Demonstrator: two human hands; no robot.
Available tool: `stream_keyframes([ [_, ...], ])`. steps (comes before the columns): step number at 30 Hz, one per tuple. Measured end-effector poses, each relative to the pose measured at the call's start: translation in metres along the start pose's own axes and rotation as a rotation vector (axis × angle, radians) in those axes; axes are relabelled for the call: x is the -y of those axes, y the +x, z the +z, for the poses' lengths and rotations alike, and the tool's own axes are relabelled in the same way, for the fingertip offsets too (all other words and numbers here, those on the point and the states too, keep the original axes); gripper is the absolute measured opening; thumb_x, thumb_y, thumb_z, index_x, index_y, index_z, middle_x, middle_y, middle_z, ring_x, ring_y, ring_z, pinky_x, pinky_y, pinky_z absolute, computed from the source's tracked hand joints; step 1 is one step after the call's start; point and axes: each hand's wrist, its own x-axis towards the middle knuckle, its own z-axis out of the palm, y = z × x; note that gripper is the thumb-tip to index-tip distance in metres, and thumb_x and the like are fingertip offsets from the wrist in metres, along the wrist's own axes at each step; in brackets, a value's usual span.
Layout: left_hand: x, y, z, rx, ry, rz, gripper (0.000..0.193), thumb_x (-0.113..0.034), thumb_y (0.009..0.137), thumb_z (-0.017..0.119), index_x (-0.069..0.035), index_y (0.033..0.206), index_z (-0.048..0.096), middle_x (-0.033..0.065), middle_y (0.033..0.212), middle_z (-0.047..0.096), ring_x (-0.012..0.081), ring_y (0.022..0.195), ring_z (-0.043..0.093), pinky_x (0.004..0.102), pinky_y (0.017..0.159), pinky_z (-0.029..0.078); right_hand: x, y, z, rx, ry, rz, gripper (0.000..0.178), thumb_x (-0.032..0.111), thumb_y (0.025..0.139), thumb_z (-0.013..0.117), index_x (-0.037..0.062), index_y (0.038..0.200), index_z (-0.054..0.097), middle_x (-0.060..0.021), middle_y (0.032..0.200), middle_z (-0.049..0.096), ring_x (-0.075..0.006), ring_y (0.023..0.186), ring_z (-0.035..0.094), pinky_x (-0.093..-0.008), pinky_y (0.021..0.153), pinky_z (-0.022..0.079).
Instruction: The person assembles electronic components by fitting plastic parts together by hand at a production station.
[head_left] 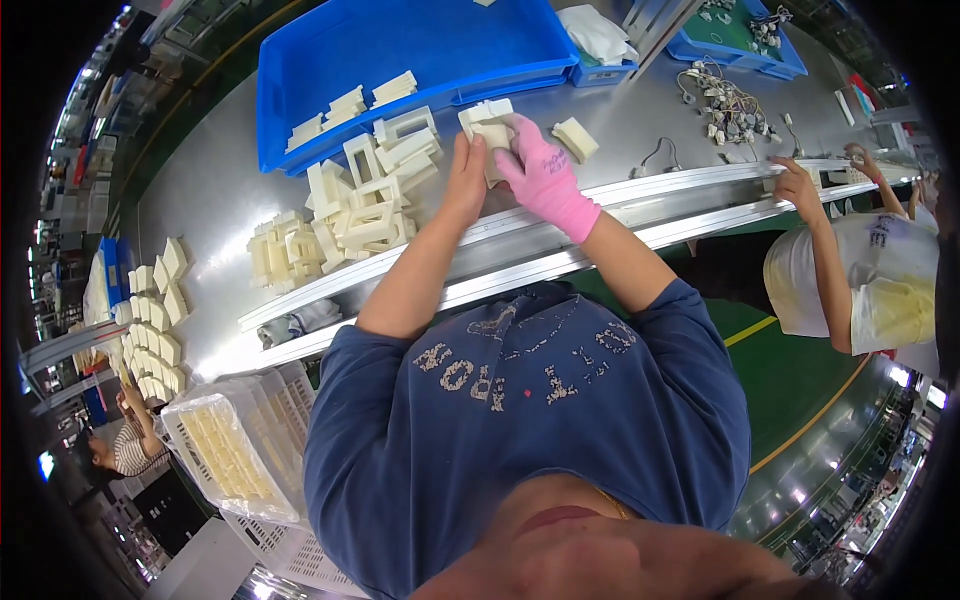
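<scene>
My bare left hand and my right hand, in a pink glove, hold a cream plastic housing between them above the metal worktable. The left fingers lie against its left side. Gloved fingers are closed round its right side and hide part of it. A single cream plastic piece rests on the table just right of the gloved hand. To the left of my hands lies a loose heap of cream plastic frames, several of them with rectangular openings.
Beyond my hands stands a large blue bin with cream strips inside. A metal rail runs along the near edge. Cables with connectors lie right, near a co-worker's hand. At left are curved cream pieces and a plastic-lined crate.
</scene>
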Motion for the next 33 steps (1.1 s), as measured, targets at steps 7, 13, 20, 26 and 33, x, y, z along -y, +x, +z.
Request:
stream_keyframes([
  [7,0.004,0.004,-0.007,0.083,-0.034,0.077,0.049,-0.036,0.096,0.033,-0.009,0.135,0.024,0.0093,0.128,0.039,0.0199,0.115,0.043,0.0324,0.094,0.038,0.000,0.001,-0.009,0.106,-0.014,-0.002,0.042,0.020,0.082,0.055,0.0046,0.119,0.041,-0.0154,0.077,0.060,-0.0339,0.070,0.059,-0.0415,0.061,0.046],
  [13,0.003,0.002,-0.005,0.193,-0.056,-0.039,0.050,-0.040,0.089,0.048,-0.009,0.126,0.035,0.0072,0.121,0.046,0.0205,0.110,0.047,0.0375,0.089,0.043,0.004,0.004,-0.017,0.286,0.268,0.019,0.041,0.018,0.080,0.055,0.0075,0.118,0.047,-0.0122,0.073,0.059,-0.0259,0.062,0.059,-0.0343,0.061,0.047],
  [20,-0.009,-0.009,0.002,0.251,0.047,-0.102,0.040,-0.029,0.087,0.054,-0.001,0.114,0.042,0.0135,0.077,0.060,0.0239,0.060,0.063,0.0294,0.040,0.044,0.010,0.015,-0.062,0.053,0.041,-0.159,0.050,0.017,0.074,0.060,0.0086,0.121,0.048,-0.0133,0.122,0.043,-0.0219,0.101,0.050,-0.0325,0.083,0.044],
  [26,-0.017,-0.016,0.005,0.506,-0.042,-0.402,0.043,-0.032,0.086,0.055,0.001,0.112,0.044,0.0165,0.077,0.060,0.0280,0.058,0.063,0.0315,0.039,0.046,0.017,0.016,-0.069,0.323,0.418,-0.228,0.041,0.017,0.070,0.062,0.0063,0.109,0.054,-0.0106,0.108,0.049,-0.0199,0.094,0.050,-0.0304,0.084,0.040],
  [33,-0.038,0.002,-0.011,0.863,0.738,-0.038,0.036,-0.022,0.082,0.060,-0.002,0.110,0.052,0.0088,0.103,0.058,0.0189,0.099,0.055,0.0324,0.086,0.044,0.036,0.010,-0.107,0.883,0.062,0.229,0.019,0.020,0.070,0.061,0.0065,0.083,0.057,-0.0061,0.068,0.052,-0.0193,0.069,0.053,-0.0292,0.069,0.041],
])
